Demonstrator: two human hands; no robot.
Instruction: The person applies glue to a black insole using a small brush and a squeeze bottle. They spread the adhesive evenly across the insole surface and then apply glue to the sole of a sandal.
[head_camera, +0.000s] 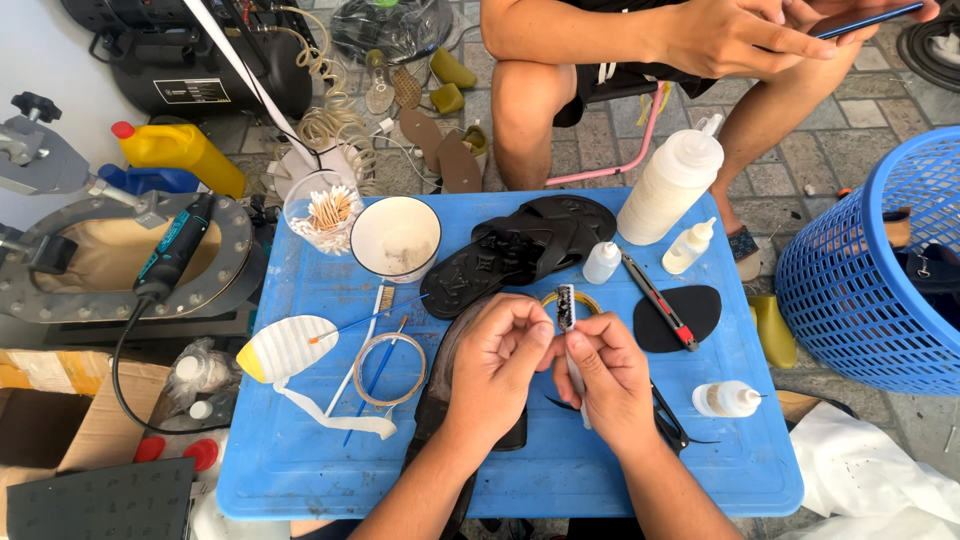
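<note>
Strip, small, light and probably stiff, sits pinched between left hand and right hand above the table; both hands close on it, best held by its edges.

outdoor shoe-repair workshop: paved ground, blue plastic work table with black sandals, glue bottles, utility knife, rotary tool, air compressor.
</note>
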